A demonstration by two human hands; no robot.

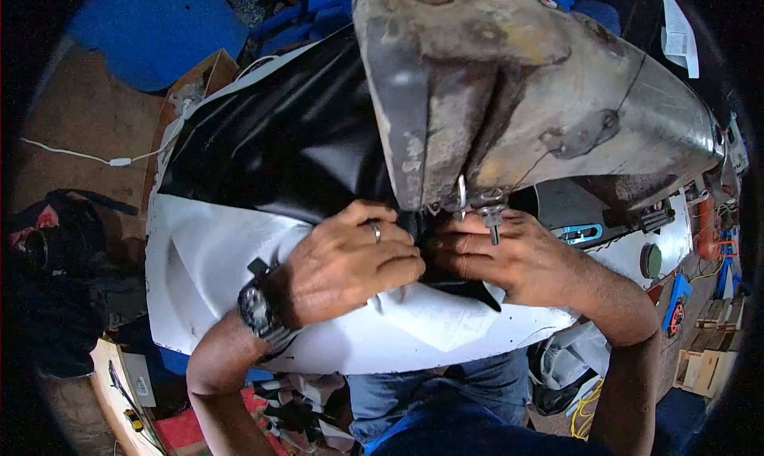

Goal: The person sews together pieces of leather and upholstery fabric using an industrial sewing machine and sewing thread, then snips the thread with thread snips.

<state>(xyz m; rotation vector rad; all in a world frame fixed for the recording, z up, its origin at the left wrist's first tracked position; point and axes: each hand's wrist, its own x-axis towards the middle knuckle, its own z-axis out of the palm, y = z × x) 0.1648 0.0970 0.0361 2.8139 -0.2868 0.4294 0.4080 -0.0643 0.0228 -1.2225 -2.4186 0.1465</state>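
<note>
A worn grey sewing machine (525, 130) looms over the work, its needle area hidden behind the lower edge of its head. Under that head runs a glossy black vinyl-like sheet (270, 130), spread over the left of the white tabletop (342, 344). My left hand (350, 253), with a ring and a wristwatch (256, 309), has its fingers curled onto the sheet just left of the head. Just below the presser screw (492, 221), my right hand (509, 257) is closed at the sheet's folded edge, its fingertips mostly out of sight. The two hands are close together but apart.
Right of my right hand lie a light-blue tool (581, 233) and a round green-topped object (651, 261). Blue material (159, 30) is piled behind the table. A white cable (119, 161) crosses the brown surface at left. Wooden crates (704, 368) stand at far right.
</note>
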